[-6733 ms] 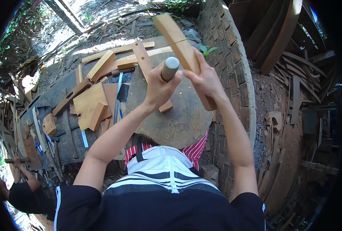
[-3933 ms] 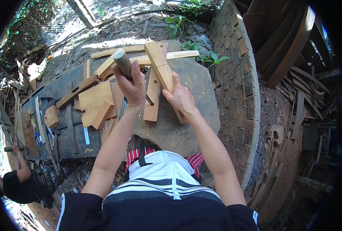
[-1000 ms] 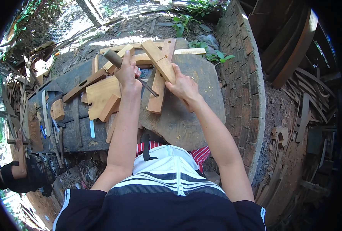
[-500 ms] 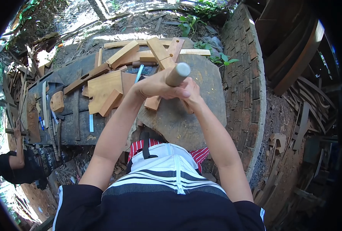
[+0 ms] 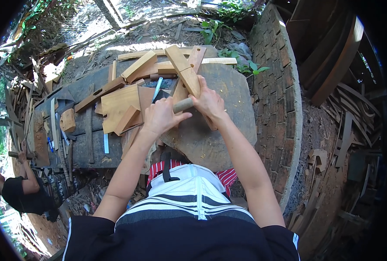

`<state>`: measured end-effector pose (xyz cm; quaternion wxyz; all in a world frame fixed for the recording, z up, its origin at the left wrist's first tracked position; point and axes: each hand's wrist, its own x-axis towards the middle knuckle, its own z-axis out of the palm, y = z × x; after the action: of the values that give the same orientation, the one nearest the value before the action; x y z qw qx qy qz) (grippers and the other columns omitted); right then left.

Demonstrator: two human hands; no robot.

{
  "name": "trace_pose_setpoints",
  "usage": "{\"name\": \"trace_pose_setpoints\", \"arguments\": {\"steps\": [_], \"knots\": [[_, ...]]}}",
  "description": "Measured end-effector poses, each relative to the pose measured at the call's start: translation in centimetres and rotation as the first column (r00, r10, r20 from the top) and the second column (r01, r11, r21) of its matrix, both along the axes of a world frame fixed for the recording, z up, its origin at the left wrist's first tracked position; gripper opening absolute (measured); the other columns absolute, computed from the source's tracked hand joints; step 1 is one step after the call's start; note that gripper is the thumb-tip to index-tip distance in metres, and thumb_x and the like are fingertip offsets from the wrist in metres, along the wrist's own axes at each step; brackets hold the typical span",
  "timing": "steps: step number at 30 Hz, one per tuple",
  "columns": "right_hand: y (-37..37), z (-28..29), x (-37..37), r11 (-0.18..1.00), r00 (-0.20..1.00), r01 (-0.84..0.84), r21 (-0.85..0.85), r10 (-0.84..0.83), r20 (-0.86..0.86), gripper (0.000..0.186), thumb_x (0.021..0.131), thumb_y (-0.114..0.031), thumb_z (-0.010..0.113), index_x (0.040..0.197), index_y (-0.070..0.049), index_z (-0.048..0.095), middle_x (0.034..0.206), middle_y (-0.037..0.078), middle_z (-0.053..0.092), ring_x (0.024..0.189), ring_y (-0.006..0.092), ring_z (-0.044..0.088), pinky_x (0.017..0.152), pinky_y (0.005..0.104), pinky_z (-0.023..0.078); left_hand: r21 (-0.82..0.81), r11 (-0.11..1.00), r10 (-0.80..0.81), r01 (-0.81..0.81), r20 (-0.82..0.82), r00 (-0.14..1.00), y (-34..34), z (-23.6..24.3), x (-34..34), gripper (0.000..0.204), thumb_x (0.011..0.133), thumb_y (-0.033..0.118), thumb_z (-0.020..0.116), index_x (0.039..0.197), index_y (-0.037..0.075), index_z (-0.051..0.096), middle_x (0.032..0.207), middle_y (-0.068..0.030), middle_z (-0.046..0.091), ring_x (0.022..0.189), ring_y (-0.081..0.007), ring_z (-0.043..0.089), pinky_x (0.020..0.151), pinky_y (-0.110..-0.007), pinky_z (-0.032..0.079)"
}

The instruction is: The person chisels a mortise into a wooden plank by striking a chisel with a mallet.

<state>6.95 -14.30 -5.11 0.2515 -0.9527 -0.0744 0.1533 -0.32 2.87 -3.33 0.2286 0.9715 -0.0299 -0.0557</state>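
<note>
A short round stick (image 5: 183, 105) spans the gap between my two hands, lying roughly level over the bench. My left hand (image 5: 161, 115) is closed around its left end, thumb stretched along the near side. My right hand (image 5: 208, 102) grips the lower part of a light wooden bar (image 5: 182, 65), close to the stick's other end. That bar crosses a second, pinkish wooden bar (image 5: 197, 58) with round holes in it, making an X. Fingers of my right hand are partly hidden behind the wood.
A dark worktable (image 5: 241, 113) carries several cut wood pieces, among them a flat board (image 5: 121, 104) and a block (image 5: 67, 121). A low brick wall (image 5: 276, 87) runs along the right. At far left another person (image 5: 26, 187) holds a piece of wood.
The stick has swung from pointing up to lying level, as my left hand moved down and left. My right hand now shows on the light bar. The other person has shifted slightly.
</note>
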Motion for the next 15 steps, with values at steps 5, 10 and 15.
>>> {"name": "trace_pose_setpoints", "arguments": {"steps": [5, 10, 15], "knots": [[-0.9, 1.0, 0.0, 0.997, 0.998, -0.066, -0.034, 0.065, -0.02, 0.081, 0.081, -0.042, 0.065, 0.149, -0.022, 0.025, 0.108, 0.024, 0.067, 0.1, 0.0418, 0.066, 0.087, 0.0512, 0.051, 0.002, 0.993, 0.116, -0.117, 0.103, 0.988, -0.6, -2.6, -1.4, 0.064, 0.07, 0.03, 0.078, 0.122, 0.002, 0.054, 0.107, -0.0139, 0.061, 0.09, -0.0341, 0.066, 0.077, -0.045, 0.054], [-4.2, 3.4, -1.2, 0.99, 0.999, 0.003, -0.141, -0.009, -0.042, 0.084, 0.08, -0.044, 0.064, 0.152, -0.027, 0.022, 0.106, 0.023, 0.068, 0.097, 0.0416, 0.066, 0.087, 0.0495, 0.051, -0.051, 0.993, -0.103, 0.108, 0.093, 0.99, 1.1, -1.7, -1.2, 0.068, 0.07, 0.023, 0.077, 0.131, 0.005, 0.052, 0.113, -0.0094, 0.062, 0.096, -0.0325, 0.065, 0.079, -0.042, 0.054], [-7.8, 3.1, -2.6, 0.977, 0.995, 0.083, -0.197, -0.092, -0.036, 0.088, 0.08, -0.045, 0.063, 0.153, -0.028, 0.018, 0.104, 0.024, 0.068, 0.098, 0.0423, 0.066, 0.086, 0.0492, 0.051, -0.032, 0.93, -0.364, 0.365, 0.043, 0.931, 1.9, -2.0, 5.0, 0.065, 0.074, 0.006, 0.069, 0.135, 0.018, 0.051, 0.132, -0.0043, 0.058, 0.11, -0.0295, 0.062, 0.09, -0.041, 0.051]]}}
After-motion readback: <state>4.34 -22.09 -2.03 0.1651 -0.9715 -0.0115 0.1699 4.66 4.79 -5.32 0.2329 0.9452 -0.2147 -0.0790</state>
